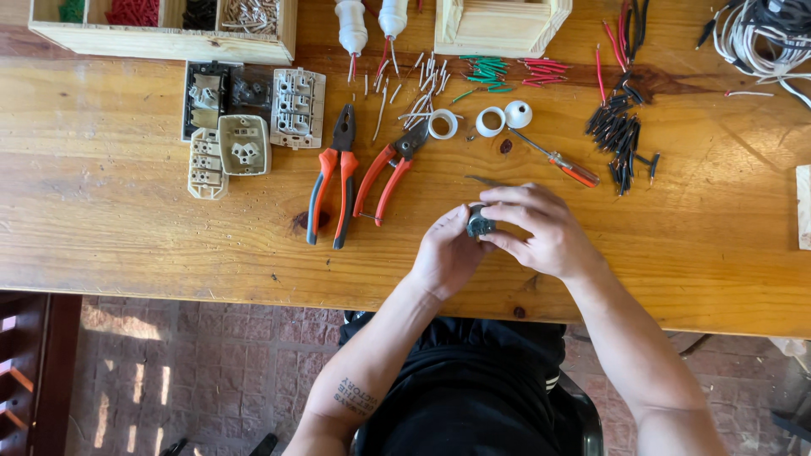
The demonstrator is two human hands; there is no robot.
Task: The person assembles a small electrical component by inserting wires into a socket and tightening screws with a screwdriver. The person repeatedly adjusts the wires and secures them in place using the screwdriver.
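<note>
Both hands meet over the wooden table [110, 211] near its front edge. My left hand [445, 253] and my right hand [541, 230] pinch a small dark grey round part [480, 225] between their fingertips. Most of the part is hidden by the fingers. A thin metal piece [486, 180] lies on the table just beyond my right hand.
Two orange-handled pliers [331, 181] [389, 169] lie left of the hands, an orange screwdriver [559, 162] beyond them. White rings [443, 124], socket parts [243, 143], cut wire pieces in red, green, white and black [617, 135], a compartment box [169, 25] and cable bundle [760, 38] lie farther back.
</note>
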